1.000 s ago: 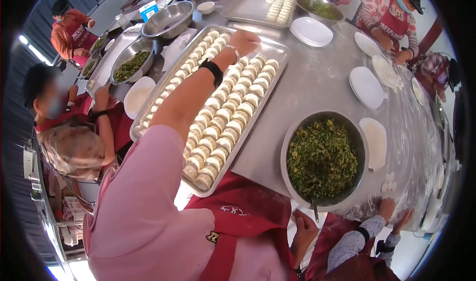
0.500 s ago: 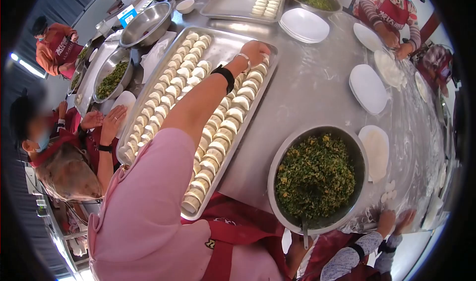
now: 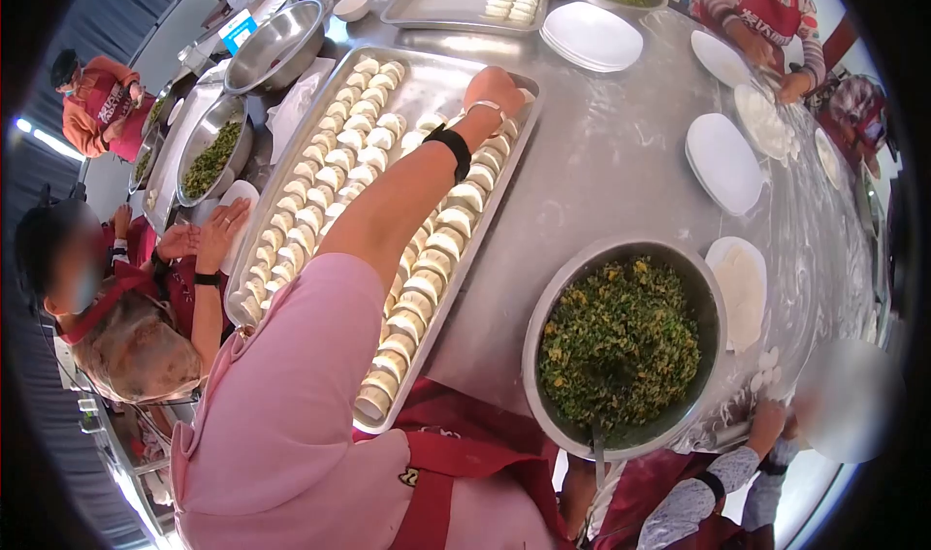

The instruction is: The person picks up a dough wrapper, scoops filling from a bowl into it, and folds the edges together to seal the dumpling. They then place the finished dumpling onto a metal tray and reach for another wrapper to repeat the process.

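I have the left hand (image 3: 495,89) at the far right corner of the long, rectangular, silver metal tray (image 3: 436,77), over the far end of the rightmost row of pale, crescent-shaped dumplings (image 3: 427,283). I see only the back of that hand, its fingers turned down out of sight, so I cannot tell whether they pinch a dumpling or are spread. The tray lies slantwise on the grey, flour-streaked metal table (image 3: 601,162), its dumplings in close lengthwise rows, with bare metal showing at its far end. On my left arm I make out a pink cloth sleeve (image 3: 281,404), a black band (image 3: 450,152) and a pale bracelet (image 3: 490,112). The right hand (image 3: 579,490) is mostly hidden low behind the round, silver metal bowl (image 3: 712,307), and I cannot tell its grip either. That bowl stands right of the tray, apart from it, holding a chopped green-and-yellow mixture (image 3: 621,337), with a metal utensil handle (image 3: 597,443) over its near rim. Farther off, beyond the tray's right side, I see stacked white plates (image 3: 592,36)
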`<state>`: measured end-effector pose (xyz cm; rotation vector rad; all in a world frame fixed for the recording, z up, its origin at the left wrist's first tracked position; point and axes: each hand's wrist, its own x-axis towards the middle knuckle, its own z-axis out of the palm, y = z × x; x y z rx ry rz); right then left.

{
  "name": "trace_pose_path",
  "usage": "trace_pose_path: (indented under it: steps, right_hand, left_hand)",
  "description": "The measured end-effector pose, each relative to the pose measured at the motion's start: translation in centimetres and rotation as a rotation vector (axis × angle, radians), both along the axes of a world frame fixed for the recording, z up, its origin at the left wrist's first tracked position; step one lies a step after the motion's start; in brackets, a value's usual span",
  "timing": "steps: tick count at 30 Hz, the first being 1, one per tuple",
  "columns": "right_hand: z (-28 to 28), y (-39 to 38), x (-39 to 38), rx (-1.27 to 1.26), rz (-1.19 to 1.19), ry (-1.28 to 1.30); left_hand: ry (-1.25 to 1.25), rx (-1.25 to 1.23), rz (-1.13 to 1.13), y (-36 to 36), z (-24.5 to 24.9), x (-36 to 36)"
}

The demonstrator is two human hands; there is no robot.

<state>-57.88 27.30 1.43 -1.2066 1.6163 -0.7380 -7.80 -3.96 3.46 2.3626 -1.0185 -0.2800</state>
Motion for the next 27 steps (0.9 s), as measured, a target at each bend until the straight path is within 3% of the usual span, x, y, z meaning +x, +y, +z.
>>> trace_pose_path:
  steps: [7,10,12,14,15,16,18,20,21,24,26,27]
  right_hand:
    - [-2.3,0.4,-1.7,-0.015,-0.02,-0.037]
    - [-4.7,2.0,-3.9,-0.023,-0.053,-0.093]
    - [-1.6,1.5,-3.8,0.145,-0.041,-0.074]
    - [-1.6,1.6,-4.3,0.165,-0.158,-0.372]
    - [-1.1,1.4,-3.8,0.157,-0.208,-0.432]
    - [-0.4,1.0,-3.2,0.135,-0.214,-0.463]
    - [1.8,0.1,-2.2,0.101,-0.214,-0.523]
    - [4.4,-1.0,-0.4,0.035,-0.112,-0.57]
    - [4.4,-1.3,-0.3,0.034,-0.096,-0.552]
    - [3.3,-2.1,-0.6,0.015,-0.05,-0.461]
    - [3.6,-2.8,-0.6,0.073,-0.019,-0.464]
    - [2.0,-3.0,-0.8,-0.024,-0.023,-0.46]
  left_hand:
    - [-0.18,0.12,-0.19,0.3,-0.4,0.3]
    - [-0.235,-0.003,-0.192,0.2,-2.1,0.3]
    - [-0.273,-0.024,-0.276,0.2,-3.0,1.0]
    - [-0.306,-0.177,-0.349,-0.6,-4.9,3.5]
    - [-0.428,-0.064,-0.384,0.4,-1.6,2.1]
    - [-0.292,-0.355,-0.318,0.9,-2.6,3.7]
    - [-0.416,-0.083,-0.362,2.3,2.3,4.8]
    - [-0.293,-0.273,-0.45,5.5,5.7,6.1]
    - [-0.051,-0.34,-0.459,7.9,8.6,5.3]
    - [0.296,-0.378,-0.473,16.8,16.3,1.7]
    - [0.189,-0.317,-0.517,23.8,20.5,-2.0]
    - [0.171,-0.288,-0.527,26.9,21.3,-3.9]
